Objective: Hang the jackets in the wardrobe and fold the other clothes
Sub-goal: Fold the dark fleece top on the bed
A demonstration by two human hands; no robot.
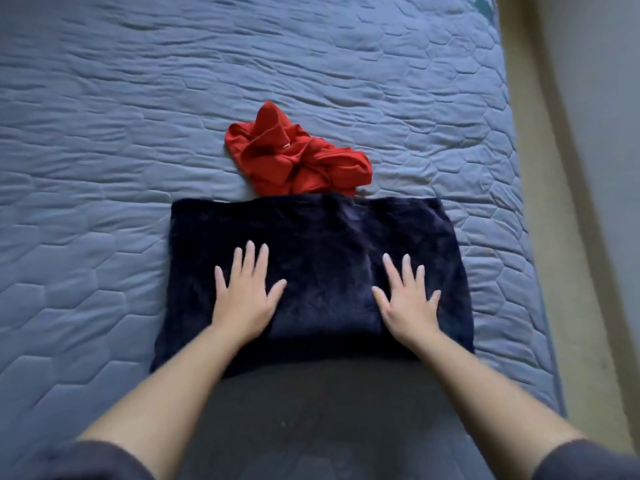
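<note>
A dark navy fuzzy garment [322, 244] lies folded into a flat rectangle on the blue quilted bed [104, 150], near its front edge. My left hand [246, 296] rests flat on the garment's left part, fingers spread and straight. On the right part, my right hand [408, 299] lies the same way, palm down. Just beyond the garment's far edge sits a crumpled red garment [294, 154], touching or slightly under that edge.
The bed's right edge [519, 202] runs down the right side, with a pale floor strip [571, 237] beyond it. My dark-clothed torso fills the bottom middle. Bare quilt stretches to the left and far side.
</note>
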